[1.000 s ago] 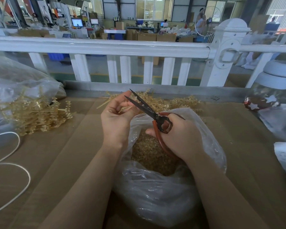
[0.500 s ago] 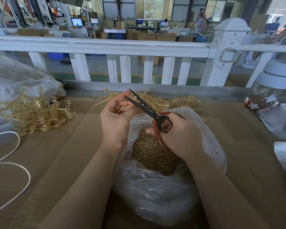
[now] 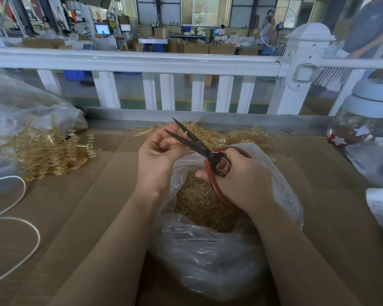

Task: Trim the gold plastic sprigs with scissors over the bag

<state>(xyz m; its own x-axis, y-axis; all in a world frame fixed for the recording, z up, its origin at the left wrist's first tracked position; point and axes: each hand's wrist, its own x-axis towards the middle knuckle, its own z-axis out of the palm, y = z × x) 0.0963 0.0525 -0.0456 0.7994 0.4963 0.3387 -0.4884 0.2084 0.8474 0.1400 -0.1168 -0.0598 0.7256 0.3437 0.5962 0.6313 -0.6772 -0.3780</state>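
1. My left hand (image 3: 158, 154) pinches a gold sprig (image 3: 187, 134) at frame centre; most of it is hidden, but its tip pokes up between the parted blades.
2. My right hand (image 3: 241, 177) grips the scissors (image 3: 196, 143) by their red loops, blades pointing up-left toward that sprig.
3. The clear bag (image 3: 281, 191) of trimmings lies directly below, on brown cardboard (image 3: 93, 206).
4. Untrimmed sprigs (image 3: 47, 151) are heaped at left.

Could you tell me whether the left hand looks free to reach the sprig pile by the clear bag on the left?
Probably not yet: the left hand pinches a sprig between the open scissors; bare cardboard leads to the pile.
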